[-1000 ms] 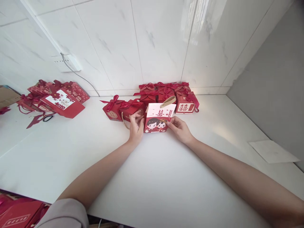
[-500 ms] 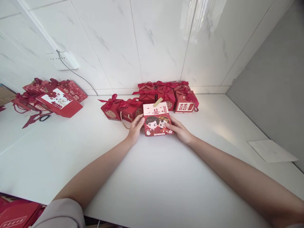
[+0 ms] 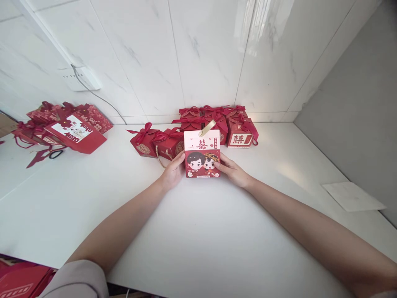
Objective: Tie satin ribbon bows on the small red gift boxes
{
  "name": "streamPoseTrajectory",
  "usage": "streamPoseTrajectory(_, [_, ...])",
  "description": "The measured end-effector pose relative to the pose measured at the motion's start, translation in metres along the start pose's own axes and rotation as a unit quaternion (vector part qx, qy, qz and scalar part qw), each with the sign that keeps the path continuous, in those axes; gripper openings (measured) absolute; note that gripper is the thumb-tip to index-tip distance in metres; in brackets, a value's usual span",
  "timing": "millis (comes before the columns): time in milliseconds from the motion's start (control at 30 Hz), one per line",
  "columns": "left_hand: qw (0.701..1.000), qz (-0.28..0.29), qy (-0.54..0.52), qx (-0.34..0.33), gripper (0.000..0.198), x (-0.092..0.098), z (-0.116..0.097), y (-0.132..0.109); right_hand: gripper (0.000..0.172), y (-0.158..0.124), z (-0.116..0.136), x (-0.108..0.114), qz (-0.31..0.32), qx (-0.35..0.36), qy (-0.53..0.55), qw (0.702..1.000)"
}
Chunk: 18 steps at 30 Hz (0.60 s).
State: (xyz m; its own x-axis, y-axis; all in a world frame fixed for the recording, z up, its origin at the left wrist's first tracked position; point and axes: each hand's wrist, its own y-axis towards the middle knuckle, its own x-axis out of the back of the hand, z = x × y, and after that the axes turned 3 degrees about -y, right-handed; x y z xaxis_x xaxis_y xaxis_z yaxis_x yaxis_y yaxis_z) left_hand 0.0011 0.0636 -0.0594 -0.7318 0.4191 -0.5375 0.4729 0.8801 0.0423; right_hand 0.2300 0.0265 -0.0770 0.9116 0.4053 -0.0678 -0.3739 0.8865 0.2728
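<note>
white counter (image 3: 198,231) with red gift boxes (image 3: 217,120) by the wall.
left hand (image 3: 172,171) and right hand (image 3: 232,170) clasp a cartoon box (image 3: 202,154) between them.

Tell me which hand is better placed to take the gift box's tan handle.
Probably the right hand: the tan handle leans toward its side of the cartoon gift box; the left hand holds the far side.
</note>
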Motion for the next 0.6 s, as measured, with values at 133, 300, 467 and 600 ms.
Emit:
streamPoseTrajectory(133, [1.0, -0.013, -0.022, 0.016, 0.032, 0.0024, -0.0013, 0.0002, 0.051, -0.0007, -0.0001, -0.0012, 0.013, 0.002, -0.016, 1.0])
streamPoseTrajectory(300, [0.999, -0.009, -0.02, 0.025, 0.036, 0.0059, -0.0014, -0.0004, 0.054, -0.001, -0.0024, -0.0001, 0.007, 0.003, -0.042, 0.999])
streamPoseTrajectory(467, [0.999, -0.032, -0.009, 0.029, 0.036, 0.0094, -0.0007, 0.0015, 0.052, -0.0014, -0.0036, 0.0015, -0.001, 0.001, -0.078, 0.997])
streamPoseTrajectory(600, [0.999, -0.037, -0.007, 0.028, 0.034, 0.0075, -0.0023, 0.0018, 0.051, -0.0013, -0.0047, 0.0021, -0.008, 0.007, -0.103, 0.995])
